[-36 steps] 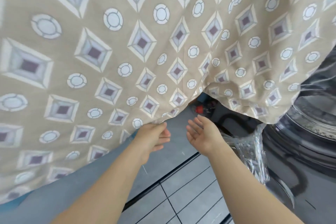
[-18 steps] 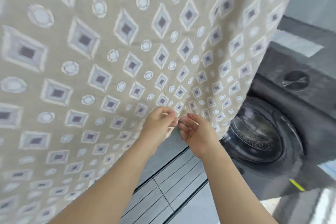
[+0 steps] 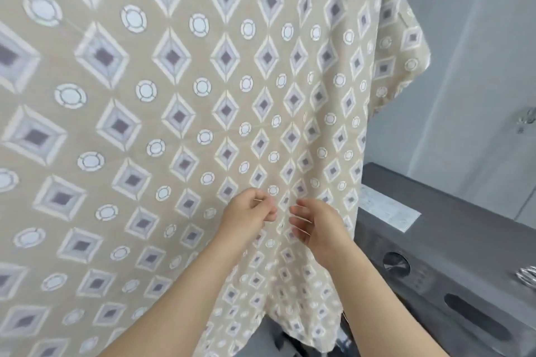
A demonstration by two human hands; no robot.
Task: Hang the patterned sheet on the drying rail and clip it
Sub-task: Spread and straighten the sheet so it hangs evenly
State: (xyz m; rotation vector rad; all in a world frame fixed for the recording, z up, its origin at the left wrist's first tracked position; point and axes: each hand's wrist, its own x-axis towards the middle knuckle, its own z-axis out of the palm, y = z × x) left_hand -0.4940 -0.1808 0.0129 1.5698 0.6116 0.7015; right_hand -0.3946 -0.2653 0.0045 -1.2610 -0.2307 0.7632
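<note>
Patterned sheet [image 3: 179, 113], beige with grey diamonds and white circles, hangs down from above the top of the view and fills the left and middle. Its right edge falls in front of a dark grey washing machine [image 3: 452, 255] and its lower hem ends near the bottom of the view. Both hands are up in front of the cloth at mid height, close together but not touching each other. Left hand [image 3: 249, 216]: fingers curled in tight toward the palm, thumb against them; cannot tell if any fabric is caught between them. Right hand [image 3: 319, 226]: palm turned toward the left hand, fingers [image 3: 298, 223] loosely bent and slightly apart, holding nothing, just beside a vertical fold in the sheet. On the machine: a round knob [image 3: 396, 262] on the front and a white label [image 3: 388, 210] on top. Pale grey wall [image 3: 478, 52] behind.
</note>
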